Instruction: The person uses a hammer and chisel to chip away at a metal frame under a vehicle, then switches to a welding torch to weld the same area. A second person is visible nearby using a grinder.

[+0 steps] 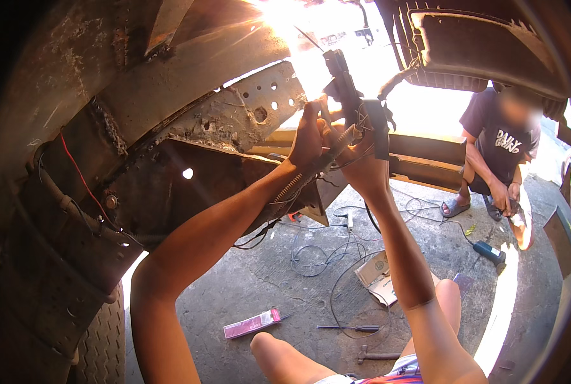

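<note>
Both arms reach up beneath a rusty vehicle frame. My left hand (308, 137) is closed, its fingers against the left side of a black electrode holder (341, 80). My right hand (365, 169) is closed around the holder's lower end, partly hidden by hanging wires and a dark flat piece (379, 131). A thin welding rod (308, 38) juts up and left from the holder toward a very bright glare, with sparks beside it. A ribbed conduit (289, 189) with loose wires runs past my left wrist. Left of my hands is a perforated metal bracket (260, 105).
A person (500, 141) squats at the right, hands on an object near one foot. On the concrete lie a blue-green angle grinder (488, 252), tangled cables (324, 259), cardboard (376, 278), a pink-and-clear pack (252, 324), a screwdriver (362, 328) and a hammer (365, 354). A tyre (103, 342) stands lower left.
</note>
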Available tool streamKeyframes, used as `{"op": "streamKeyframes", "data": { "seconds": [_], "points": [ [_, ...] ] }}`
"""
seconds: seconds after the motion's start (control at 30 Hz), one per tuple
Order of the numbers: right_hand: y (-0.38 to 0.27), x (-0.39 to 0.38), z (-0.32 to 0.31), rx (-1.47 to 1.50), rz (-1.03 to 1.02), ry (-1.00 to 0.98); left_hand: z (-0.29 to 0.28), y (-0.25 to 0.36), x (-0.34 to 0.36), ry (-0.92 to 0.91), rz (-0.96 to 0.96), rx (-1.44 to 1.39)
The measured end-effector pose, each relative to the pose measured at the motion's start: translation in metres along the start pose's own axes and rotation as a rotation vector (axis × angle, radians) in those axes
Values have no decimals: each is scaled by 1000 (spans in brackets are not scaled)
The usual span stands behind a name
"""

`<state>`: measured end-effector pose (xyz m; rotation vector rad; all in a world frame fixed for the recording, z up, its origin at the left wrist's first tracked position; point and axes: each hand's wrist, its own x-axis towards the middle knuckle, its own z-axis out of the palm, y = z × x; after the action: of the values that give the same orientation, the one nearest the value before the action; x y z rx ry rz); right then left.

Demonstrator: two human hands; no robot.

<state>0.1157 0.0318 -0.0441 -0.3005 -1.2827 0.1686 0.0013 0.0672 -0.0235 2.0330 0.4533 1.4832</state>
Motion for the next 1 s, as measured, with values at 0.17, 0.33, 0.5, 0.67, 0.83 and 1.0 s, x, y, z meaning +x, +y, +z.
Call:
{"op": "streamKeyframes", "data": {
  "seconds": [0.17, 0.33, 0.5, 0.67, 0.83, 1.0],
  "points": [
    [2, -1, 1, 61, 106, -24, 7, 10, 3, 189, -271, -204],
    [6, -4, 2, 35, 95, -16, 7, 10, 1, 206, -135, 10],
    [17, -7, 5, 53, 92, 13, -13, 1, -2, 106, -140, 272],
    [24, -9, 5, 32, 122, -17, -14, 6, -2, 60, -122, 43],
    [22, -8, 6, 23, 125, -22, 4, 15, -3, 204, -191, 16],
    [16, -8, 5, 106, 147, -4, -5, 14, -5, -61, 133, 399]
  ]
}}
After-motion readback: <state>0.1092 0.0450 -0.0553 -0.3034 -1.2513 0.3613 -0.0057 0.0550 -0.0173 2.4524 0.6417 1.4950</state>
